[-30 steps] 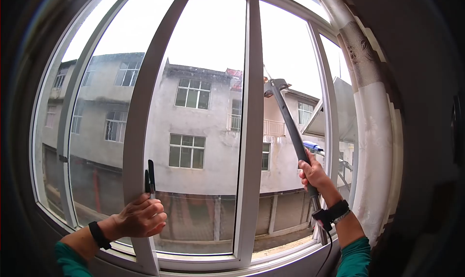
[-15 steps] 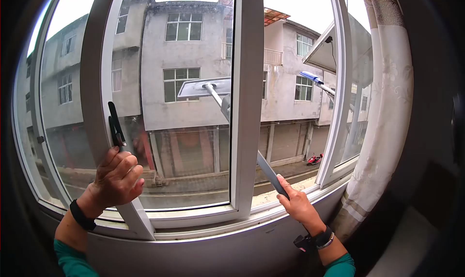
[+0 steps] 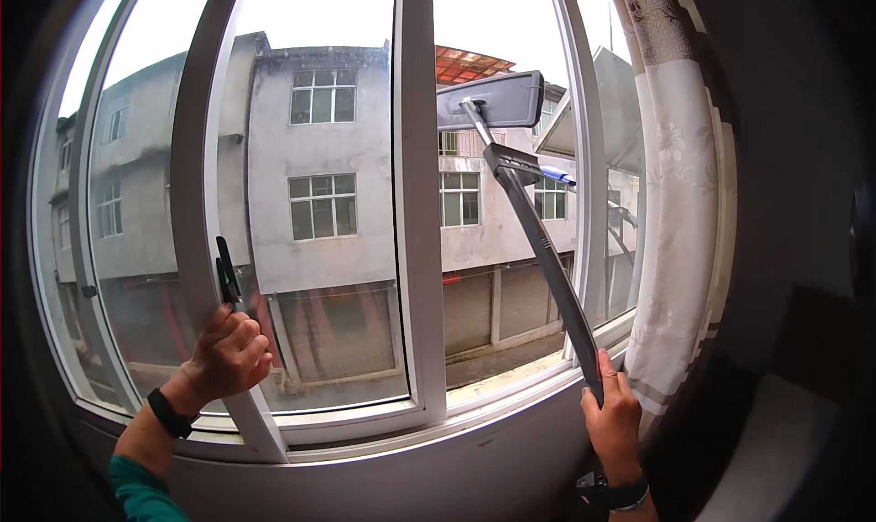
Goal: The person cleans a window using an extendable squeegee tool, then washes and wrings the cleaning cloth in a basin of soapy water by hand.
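My right hand (image 3: 613, 417) is closed around the lower end of a long grey flat mop (image 3: 552, 266), its thumb lying along the handle. The mop slants up and left through the window opening, its rectangular grey head (image 3: 511, 100) tilted high outside. The left end of the head is hidden behind the white window stile (image 3: 418, 203). At the left, my left hand (image 3: 224, 356) is closed on the lower part of the black window handle (image 3: 226, 268), which is fixed to the sash frame (image 3: 208, 175).
A patterned white curtain (image 3: 680, 221) hangs right of the opening. The white sill track (image 3: 493, 408) runs below the panes. Outside, a blue-headed tool (image 3: 557, 174) shows behind the mop, and a grey building (image 3: 356, 152) stands opposite.
The mop head has moved right, from behind the glass pane into the open gap, and the handle now leans left. My right hand has shifted right. My left hand stays on the handle.
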{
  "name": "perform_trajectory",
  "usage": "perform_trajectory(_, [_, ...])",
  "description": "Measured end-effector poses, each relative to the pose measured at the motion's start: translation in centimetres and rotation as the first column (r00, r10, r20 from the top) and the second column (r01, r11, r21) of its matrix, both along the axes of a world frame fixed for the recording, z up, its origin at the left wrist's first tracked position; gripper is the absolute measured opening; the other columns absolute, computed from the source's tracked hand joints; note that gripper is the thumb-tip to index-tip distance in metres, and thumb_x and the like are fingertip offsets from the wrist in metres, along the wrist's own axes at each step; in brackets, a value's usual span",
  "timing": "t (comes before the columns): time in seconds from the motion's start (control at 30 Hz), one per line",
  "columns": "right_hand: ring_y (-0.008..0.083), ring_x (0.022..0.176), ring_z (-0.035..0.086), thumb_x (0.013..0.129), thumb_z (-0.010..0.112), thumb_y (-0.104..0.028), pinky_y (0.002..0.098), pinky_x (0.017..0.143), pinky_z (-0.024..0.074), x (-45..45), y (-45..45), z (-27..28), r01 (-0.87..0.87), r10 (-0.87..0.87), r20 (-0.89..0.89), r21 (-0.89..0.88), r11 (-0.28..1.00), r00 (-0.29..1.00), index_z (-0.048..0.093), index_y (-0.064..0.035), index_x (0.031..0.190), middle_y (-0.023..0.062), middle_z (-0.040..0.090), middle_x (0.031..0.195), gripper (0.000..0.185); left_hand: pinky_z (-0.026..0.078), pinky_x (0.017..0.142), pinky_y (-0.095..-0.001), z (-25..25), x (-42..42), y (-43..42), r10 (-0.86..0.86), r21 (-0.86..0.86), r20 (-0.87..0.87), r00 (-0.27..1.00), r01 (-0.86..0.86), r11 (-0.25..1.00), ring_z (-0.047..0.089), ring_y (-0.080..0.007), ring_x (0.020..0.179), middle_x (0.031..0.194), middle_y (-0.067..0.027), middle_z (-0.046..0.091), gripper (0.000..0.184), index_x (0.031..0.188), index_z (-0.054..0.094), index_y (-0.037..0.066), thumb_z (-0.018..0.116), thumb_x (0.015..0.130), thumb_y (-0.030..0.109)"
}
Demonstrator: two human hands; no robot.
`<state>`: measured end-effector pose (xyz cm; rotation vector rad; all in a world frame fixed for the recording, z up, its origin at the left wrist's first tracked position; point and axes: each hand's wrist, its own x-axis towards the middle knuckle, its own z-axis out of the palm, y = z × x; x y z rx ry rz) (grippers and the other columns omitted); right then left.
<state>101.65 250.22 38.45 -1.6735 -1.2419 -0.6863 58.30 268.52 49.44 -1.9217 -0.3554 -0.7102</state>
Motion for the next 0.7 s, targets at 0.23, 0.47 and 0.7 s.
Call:
perform_trajectory(0.23, [0.0384,0.101,0.055,0.071,0.060,0.002,0.0401,0.087,0.0448,-0.5,-5.7,-1.0,0.165,-0.121,-0.212,0.207,0.964,0.970,0.044,0.0004,0.126,0.0226,0.054,0.110,0.057,0.036,0.091,-0.0390,0.2,-0.4,-0.4,-0.001,0.028,-0.030,1.000,0.001,1.000,0.053,-0.0195,0.078,0.074,-0.0054,0.050,0.013,0.068,0.056,0.009,0.067,0.066,0.017])
perform_trajectory(0.47, [0.0294,0.113,0.052,0.078,0.057,-0.001,0.0338,0.096,0.0389,0.8,-3.7,-2.4,-0.162,0.299,-0.335,0.380,0.911,0.894,0.027,0.0013,0.136,0.0235,0.048,0.124,0.065,0.037,0.090,-0.0388,0.3,-0.7,-0.7,-0.095,-0.027,-0.015,0.995,0.094,0.995,0.054,-0.0192,0.080,0.081,-0.0042,0.053,0.024,0.083,0.058,0.010,0.071,0.064,0.015])
perform_trajectory(0.7, [0.0057,0.043,0.039,0.087,0.044,-0.007,0.0198,0.038,0.0361,-6.3,0.6,0.8,-0.549,0.750,-0.266,0.543,0.635,0.605,0.015,-0.0017,0.141,0.0027,0.045,0.072,0.062,0.050,0.075,-0.0345,-7.2,4.3,-6.3,-0.359,-0.587,0.221,0.907,0.418,0.693,0.055,-0.0282,0.094,0.103,-0.0131,0.056,0.042,0.113,0.056,0.006,0.069,0.078,0.026])
